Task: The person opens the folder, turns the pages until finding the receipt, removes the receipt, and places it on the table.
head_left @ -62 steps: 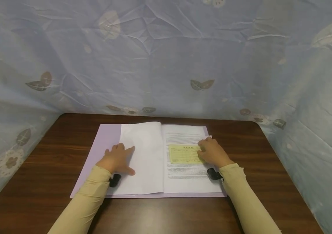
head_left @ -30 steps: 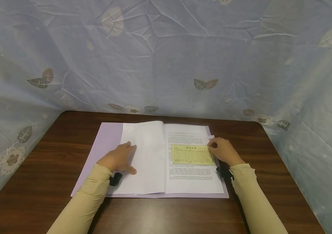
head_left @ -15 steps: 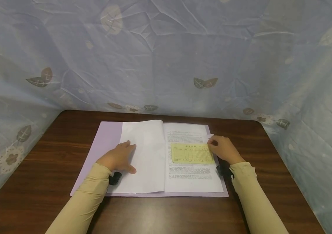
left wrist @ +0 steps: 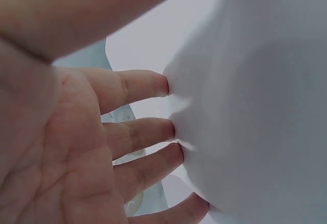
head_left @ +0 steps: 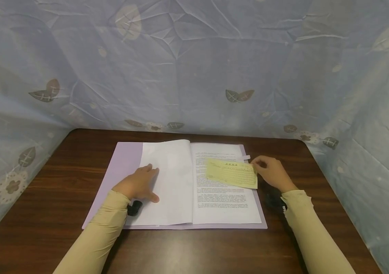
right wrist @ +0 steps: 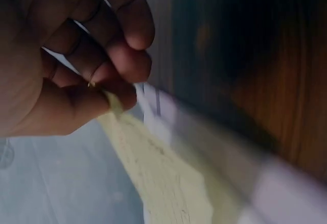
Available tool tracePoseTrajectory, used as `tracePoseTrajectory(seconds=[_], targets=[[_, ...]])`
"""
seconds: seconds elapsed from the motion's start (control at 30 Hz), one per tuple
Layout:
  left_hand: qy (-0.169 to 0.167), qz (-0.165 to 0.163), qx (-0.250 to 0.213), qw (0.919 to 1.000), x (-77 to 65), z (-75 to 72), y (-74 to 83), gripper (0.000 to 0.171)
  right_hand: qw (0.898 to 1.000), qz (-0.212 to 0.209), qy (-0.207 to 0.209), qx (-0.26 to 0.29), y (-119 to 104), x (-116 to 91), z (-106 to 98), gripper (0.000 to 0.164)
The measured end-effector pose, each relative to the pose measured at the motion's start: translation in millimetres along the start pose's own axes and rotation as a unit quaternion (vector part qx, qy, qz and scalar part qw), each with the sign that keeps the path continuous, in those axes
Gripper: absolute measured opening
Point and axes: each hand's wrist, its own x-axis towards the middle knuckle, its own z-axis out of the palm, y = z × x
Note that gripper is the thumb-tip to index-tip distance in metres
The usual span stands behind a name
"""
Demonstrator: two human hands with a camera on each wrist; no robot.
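A lilac folder lies spread on the table with white sheets in it. My left hand rests on the blank left-hand page; in the left wrist view its spread fingertips press into the paper. Over the printed right-hand page, my right hand pinches the right end of a yellow printed slip between thumb and forefinger. The slip hangs tilted from that pinch in the right wrist view, partly past the folder's right edge.
The dark wooden table extends around the folder on all sides. A pale tab sticks out at the right page's upper edge. Patterned blue-grey cloth hangs behind the table and along both sides.
My right hand has shifted right and up, drawing the yellow slip with it; the slip is now slanted and lifted from the printed page. My left hand has stayed in place on the blank page.
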Motion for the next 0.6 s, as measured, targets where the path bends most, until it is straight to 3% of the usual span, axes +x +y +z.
tracePoseTrajectory(seconds=[0.33, 0.6], targets=[[-0.003, 0.005, 0.002, 1.0, -0.1, -0.3, 0.9, 0.103, 0.998, -0.004, -0.042, -0.037, 43.4, -26.4, -59.6, 0.026], [-0.005, 0.003, 0.002, 1.0, 0.4, -0.5, 1.0, 0.102, 0.997, -0.006, -0.056, -0.055, 74.4, -46.8, -88.1, 0.026]])
